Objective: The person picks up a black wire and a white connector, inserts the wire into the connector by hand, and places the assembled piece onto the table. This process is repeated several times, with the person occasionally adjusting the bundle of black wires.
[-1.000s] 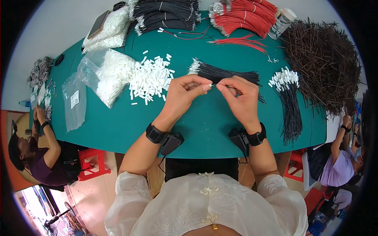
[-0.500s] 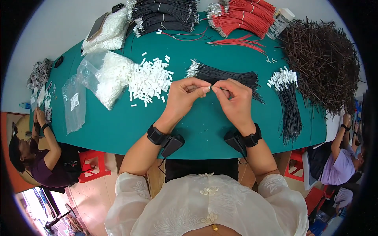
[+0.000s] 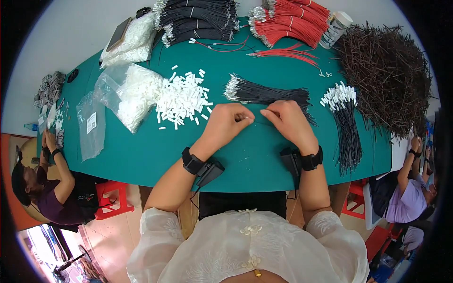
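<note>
My left hand is closed in a pinch over the green table, thumb against curled fingers; a tiny pale spot shows at its tips, too small to name. Just across a narrow gap, my right hand is also closed, thumb and forefinger pointing left; what it holds, if anything, is hidden. Behind the hands lies a bundle of black wires with pale metal-looking ends. Left of my left hand spreads a pile of small white plastic sleeves. Right of my right hand lie black wires with white sleeves on their ends.
An open clear bag of white pieces and a flat empty bag lie left. At the back are bundled black wires, red wires and a clear jar. A large brown tangled heap fills the right. Other people sit at both sides.
My hands have drawn apart from fingertips nearly touching and come a little nearer to me; the right moved slightly right. The white piece seen at the left fingertips no longer shows clearly.
</note>
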A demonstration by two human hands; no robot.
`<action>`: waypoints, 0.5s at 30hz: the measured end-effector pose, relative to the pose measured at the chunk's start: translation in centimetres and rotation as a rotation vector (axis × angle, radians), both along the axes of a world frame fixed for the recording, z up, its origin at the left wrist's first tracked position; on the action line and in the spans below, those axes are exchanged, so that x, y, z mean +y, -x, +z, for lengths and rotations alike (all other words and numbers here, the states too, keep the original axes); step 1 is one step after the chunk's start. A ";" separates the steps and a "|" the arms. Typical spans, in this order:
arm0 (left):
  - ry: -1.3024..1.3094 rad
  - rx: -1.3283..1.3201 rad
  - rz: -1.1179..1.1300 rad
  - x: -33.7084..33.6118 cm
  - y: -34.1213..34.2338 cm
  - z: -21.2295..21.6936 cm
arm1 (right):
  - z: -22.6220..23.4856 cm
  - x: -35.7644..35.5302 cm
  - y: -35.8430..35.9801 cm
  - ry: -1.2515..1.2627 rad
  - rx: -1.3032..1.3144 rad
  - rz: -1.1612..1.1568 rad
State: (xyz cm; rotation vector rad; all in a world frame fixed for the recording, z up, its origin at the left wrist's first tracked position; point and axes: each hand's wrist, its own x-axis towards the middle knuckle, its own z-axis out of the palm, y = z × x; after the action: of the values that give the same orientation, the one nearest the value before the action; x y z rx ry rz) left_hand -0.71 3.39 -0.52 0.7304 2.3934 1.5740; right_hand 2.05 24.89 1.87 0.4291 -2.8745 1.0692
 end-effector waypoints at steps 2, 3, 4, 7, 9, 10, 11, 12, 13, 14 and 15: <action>0.059 0.067 -0.033 -0.2 0.0 0.2 | -0.6 -0.1 0.4 -0.026 0.088 0.000; 0.049 0.131 -0.047 -0.3 0.1 0.2 | -0.7 -0.1 0.6 -0.036 0.091 -0.038; 0.036 0.193 -0.065 -0.3 0.1 0.2 | -0.7 -0.1 0.6 -0.049 0.093 -0.080; 0.071 0.308 0.001 -1.0 0.7 0.2 | -0.8 -0.6 0.9 -0.044 0.180 -0.129; 0.159 0.412 0.163 -1.9 1.4 0.3 | -0.8 -1.0 1.1 -0.014 0.352 -0.150; 0.163 0.414 0.162 -2.7 1.7 0.9 | -0.9 -1.1 1.2 -0.010 0.353 -0.151; 0.291 0.425 0.183 -3.6 2.0 1.6 | -1.0 -1.0 1.3 -0.036 0.340 -0.152; 0.420 0.435 0.204 -4.3 2.3 2.1 | -1.2 -1.0 1.4 -0.062 0.327 -0.154; 0.422 0.438 0.199 -4.9 2.3 2.3 | -1.4 -1.0 1.6 -0.087 0.315 -0.153; 0.489 0.443 0.191 -5.5 2.3 2.4 | -1.6 -1.0 1.6 -0.085 0.316 -0.159; 0.556 0.448 0.182 -5.8 2.3 2.5 | -1.8 -0.9 1.7 -0.093 0.321 -0.166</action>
State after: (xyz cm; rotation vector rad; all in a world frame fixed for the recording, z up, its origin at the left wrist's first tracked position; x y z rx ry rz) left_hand -2.96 -2.45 2.02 0.8189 3.0872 0.7564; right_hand 0.35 24.03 0.09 0.3242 -2.6267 0.7639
